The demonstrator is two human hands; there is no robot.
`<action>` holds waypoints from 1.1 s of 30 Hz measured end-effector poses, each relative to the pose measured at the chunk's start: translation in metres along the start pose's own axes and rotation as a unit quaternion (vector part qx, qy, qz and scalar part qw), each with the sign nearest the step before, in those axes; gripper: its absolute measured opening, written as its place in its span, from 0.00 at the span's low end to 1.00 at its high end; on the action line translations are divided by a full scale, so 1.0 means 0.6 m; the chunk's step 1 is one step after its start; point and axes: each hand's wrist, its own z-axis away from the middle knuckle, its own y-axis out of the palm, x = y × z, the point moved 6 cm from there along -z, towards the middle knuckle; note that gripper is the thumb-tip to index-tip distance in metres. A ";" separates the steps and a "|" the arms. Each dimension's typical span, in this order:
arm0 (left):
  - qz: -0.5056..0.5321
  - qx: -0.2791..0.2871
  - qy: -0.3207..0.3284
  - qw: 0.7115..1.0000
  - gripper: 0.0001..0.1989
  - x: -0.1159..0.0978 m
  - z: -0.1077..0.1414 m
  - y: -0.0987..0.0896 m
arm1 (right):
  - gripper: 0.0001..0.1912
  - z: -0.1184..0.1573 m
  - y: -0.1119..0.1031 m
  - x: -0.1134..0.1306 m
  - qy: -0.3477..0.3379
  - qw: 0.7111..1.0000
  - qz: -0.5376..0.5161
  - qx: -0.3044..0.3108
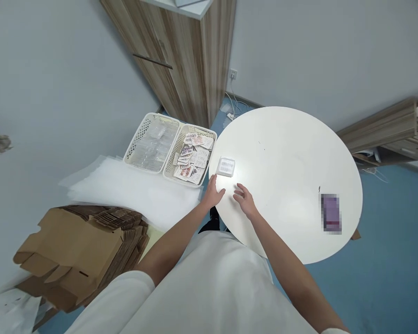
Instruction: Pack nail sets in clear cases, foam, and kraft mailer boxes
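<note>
A small clear plastic case with a whitish printed insert lies flat near the left edge of the round white table. Just below it is my left hand, thumb and fingers apart, holding nothing. My right hand hovers over or rests on the tabletop to the right, fingers spread and empty; I cannot tell whether it touches the surface. Left of the table, one white basket holds printed cards. A second white basket beside it holds clear plastic cases.
A blurred purple object lies on the table's right side. White translucent sheets are piled below the baskets, with a stack of flattened cardboard boxes nearer me. A wood-grain cabinet stands behind, near cables on the floor.
</note>
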 end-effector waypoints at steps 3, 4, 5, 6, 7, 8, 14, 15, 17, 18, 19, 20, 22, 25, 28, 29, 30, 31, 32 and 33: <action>0.005 0.003 -0.006 1.000 0.34 0.004 0.039 0.004 | 0.27 0.036 -0.021 -0.019 0.023 1.000 0.006 0.007; 0.013 0.005 -0.014 1.000 0.34 0.007 0.053 0.004 | 0.25 0.046 -0.028 -0.023 0.019 1.000 0.006 0.007; 0.020 0.018 -0.023 0.999 0.33 0.010 0.068 0.005 | 0.24 0.056 -0.034 -0.028 0.015 1.000 0.006 0.011; 0.024 0.028 -0.034 0.999 0.32 0.014 0.082 0.005 | 0.22 0.064 -0.039 -0.033 0.010 1.000 0.004 0.018; 0.027 0.038 -0.047 0.998 0.31 0.018 0.096 0.004 | 0.21 0.072 -0.044 -0.037 0.005 1.000 0.003 0.020; 0.028 0.045 -0.061 0.997 0.30 0.023 0.110 0.002 | 0.20 0.078 -0.048 -0.041 0.000 1.000 0.003 0.026; 0.008 -0.044 -0.094 0.995 0.22 0.045 0.181 -0.024 | 0.18 0.104 -0.065 -0.057 -0.029 0.998 0.020 0.052; 0.009 -0.060 -0.094 0.994 0.22 0.046 0.192 -0.026 | 0.18 0.107 -0.065 -0.057 -0.033 0.998 0.021 0.052; 0.010 -0.082 -0.094 0.992 0.22 0.044 0.214 -0.029 | 0.18 0.112 -0.061 -0.055 -0.040 0.997 0.021 0.058; 0.008 -0.088 -0.093 0.992 0.22 0.043 0.225 -0.029 | 0.18 0.115 -0.056 -0.053 -0.044 0.997 0.022 0.068; 0.006 -0.092 -0.092 0.991 0.22 0.042 0.236 -0.030 | 0.19 0.117 -0.048 -0.050 -0.047 0.995 0.024 0.083; 0.006 -0.096 -0.092 0.991 0.22 0.042 0.247 -0.032 | 0.19 0.119 -0.039 -0.048 -0.052 0.993 0.029 0.102; 0.013 -0.102 -0.090 0.991 0.23 0.042 0.268 -0.038 | 0.19 0.120 -0.017 -0.043 -0.063 0.986 0.049 0.145; 0.039 -0.130 -0.092 0.986 0.22 0.047 0.296 -0.061 | 0.19 0.116 0.018 -0.038 -0.082 0.974 0.083 0.193; 0.052 -0.179 -0.092 0.978 0.21 0.057 0.321 -0.102 | 0.19 0.108 0.064 -0.026 -0.103 0.963 0.109 0.222; 0.051 -0.197 -0.089 0.975 0.20 0.061 0.330 -0.118 | 0.19 0.107 0.083 -0.018 -0.114 0.959 0.118 0.231; 0.047 -0.215 -0.083 0.972 0.20 0.065 0.339 -0.137 | 0.19 0.107 0.105 -0.008 -0.126 0.954 0.130 0.239; 0.040 -0.233 -0.074 0.969 0.19 0.068 0.348 -0.156 | 0.19 0.108 0.128 0.004 -0.140 0.948 0.144 0.248; 0.029 -0.248 -0.064 0.966 0.19 0.071 0.358 -0.175 | 0.19 0.112 0.153 0.016 -0.154 0.940 0.161 0.259; 0.014 -0.264 -0.056 0.963 0.19 0.074 0.370 -0.196 | 0.19 0.117 0.180 0.027 -0.167 0.930 0.179 0.274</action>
